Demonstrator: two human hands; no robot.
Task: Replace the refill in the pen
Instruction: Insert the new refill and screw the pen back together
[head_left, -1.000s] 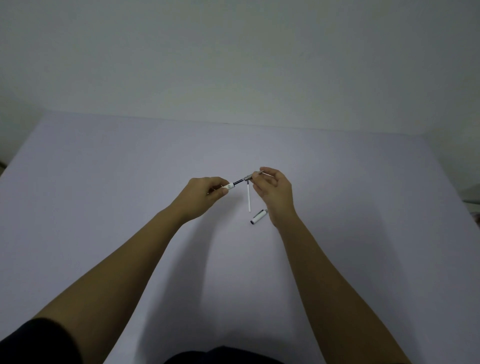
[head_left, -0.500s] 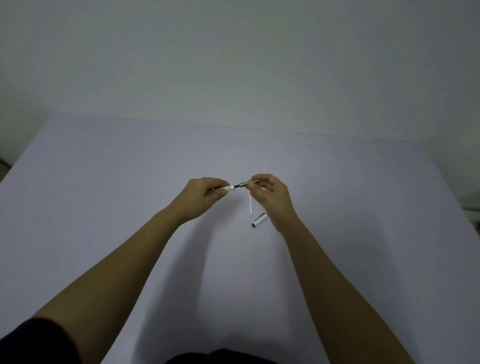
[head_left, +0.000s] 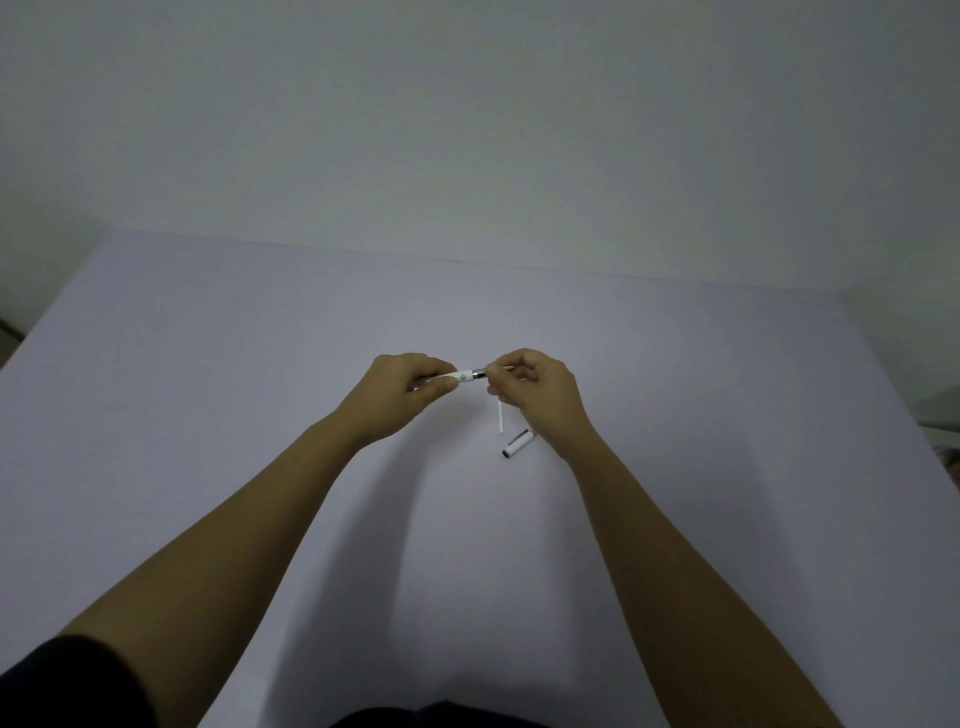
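Observation:
My left hand (head_left: 402, 392) grips the white pen barrel (head_left: 460, 376), held level above the table. My right hand (head_left: 537, 395) pinches the pen's grey front section (head_left: 480, 372), which meets the barrel's open end; most of that section is hidden under my fingers. A thin white refill (head_left: 501, 417) lies on the table just below my right hand, its upper end covered by the fingers. The white pen cap (head_left: 518, 443) lies on the table beside my right wrist, its dark opening facing me.
A pale lilac table (head_left: 208, 415) spreads under both arms, backed by a plain wall (head_left: 467, 130). Its far edge runs across the middle of the view, and its right edge drops off near some dim objects (head_left: 943, 431).
The dark refill that showed between barrel and front section has slid into the barrel. My right hand moved left, closing the gap, and the two pen parts now meet.

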